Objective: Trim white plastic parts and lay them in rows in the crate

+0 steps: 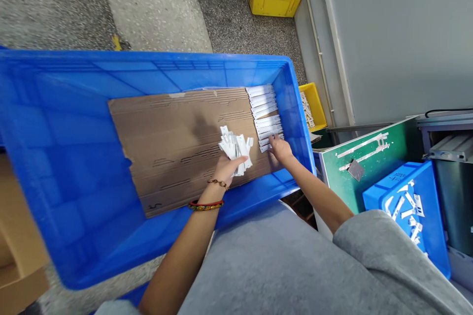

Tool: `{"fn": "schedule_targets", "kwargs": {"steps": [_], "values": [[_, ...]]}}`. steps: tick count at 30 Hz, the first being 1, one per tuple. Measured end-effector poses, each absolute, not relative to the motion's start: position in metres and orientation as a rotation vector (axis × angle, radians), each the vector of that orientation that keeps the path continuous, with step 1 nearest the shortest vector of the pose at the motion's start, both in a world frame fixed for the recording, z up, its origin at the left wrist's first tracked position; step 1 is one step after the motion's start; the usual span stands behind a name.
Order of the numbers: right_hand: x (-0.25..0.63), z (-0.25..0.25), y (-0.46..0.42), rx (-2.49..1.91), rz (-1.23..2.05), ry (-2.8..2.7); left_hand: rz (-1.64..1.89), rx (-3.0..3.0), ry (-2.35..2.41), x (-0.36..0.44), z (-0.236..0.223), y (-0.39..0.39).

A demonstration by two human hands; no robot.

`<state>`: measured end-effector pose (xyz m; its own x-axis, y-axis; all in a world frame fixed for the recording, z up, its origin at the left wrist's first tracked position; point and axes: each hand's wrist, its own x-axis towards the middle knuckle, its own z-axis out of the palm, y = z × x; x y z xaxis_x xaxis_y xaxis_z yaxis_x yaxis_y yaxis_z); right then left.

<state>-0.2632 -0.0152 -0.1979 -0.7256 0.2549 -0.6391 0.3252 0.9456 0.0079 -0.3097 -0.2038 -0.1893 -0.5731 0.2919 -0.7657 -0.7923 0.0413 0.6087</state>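
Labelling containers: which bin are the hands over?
The large cardboard-lined blue bin: left hand and right hand are over it, unlike the smaller blue bin and yellow bins.

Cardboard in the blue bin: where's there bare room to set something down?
The cardboard is bare from its left edge to the bundle of white strips in the left hand; the blue bin floor beyond that edge is bare too. The right end is crowded: laid strips line it, with the right hand at their near end.
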Motion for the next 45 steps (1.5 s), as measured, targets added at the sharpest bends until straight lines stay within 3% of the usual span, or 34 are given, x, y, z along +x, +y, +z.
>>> {"fn": "schedule_targets", "kwargs": {"steps": [6,11,13,20,25,32,45], "values": [[-0.260,-0.186,-0.010,0.463,-0.342,2.502,1.607,-0.462,1.473,-0.309,-0.183,-0.203],[-0.258,-0.175,-0.024,0.381,-1.387,2.370,1.493,-0.361,1.591,-0.309,-0.187,-0.203],[-0.254,-0.171,-0.027,0.428,-1.534,2.257,1.446,-0.319,1.663,-0.308,-0.190,-0.204],[-0.221,-0.156,-0.025,0.505,-0.566,2.352,1.331,-0.211,1.889,-0.310,-0.206,-0.208],[-0.219,-0.158,-0.020,0.640,-0.246,2.384,1.242,-0.081,2.017,-0.313,-0.204,-0.207],[-0.246,-0.177,-0.011,0.654,-0.062,2.406,1.142,0.075,2.061,-0.314,-0.193,-0.203],[-0.246,-0.174,-0.007,0.535,-0.036,2.394,1.051,0.168,2.088,-0.313,-0.193,-0.203]]}}
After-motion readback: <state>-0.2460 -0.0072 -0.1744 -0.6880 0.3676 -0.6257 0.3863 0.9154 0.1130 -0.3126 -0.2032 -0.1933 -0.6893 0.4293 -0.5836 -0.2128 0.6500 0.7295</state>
